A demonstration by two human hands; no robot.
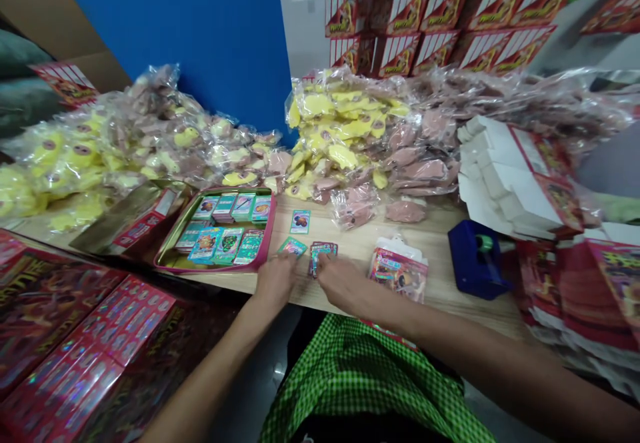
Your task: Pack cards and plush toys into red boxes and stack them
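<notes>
Trading cards (320, 258), wooden table (440, 289), right grip (341, 283) apparently holding them, left grip (277, 281) unclear

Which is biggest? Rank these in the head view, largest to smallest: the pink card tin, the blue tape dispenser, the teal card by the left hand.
1. pink card tin
2. blue tape dispenser
3. teal card

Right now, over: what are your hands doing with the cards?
Left hand beside a loose teal card. Right hand on a small card stack. Pink-rimmed tin of cards just left.
</notes>
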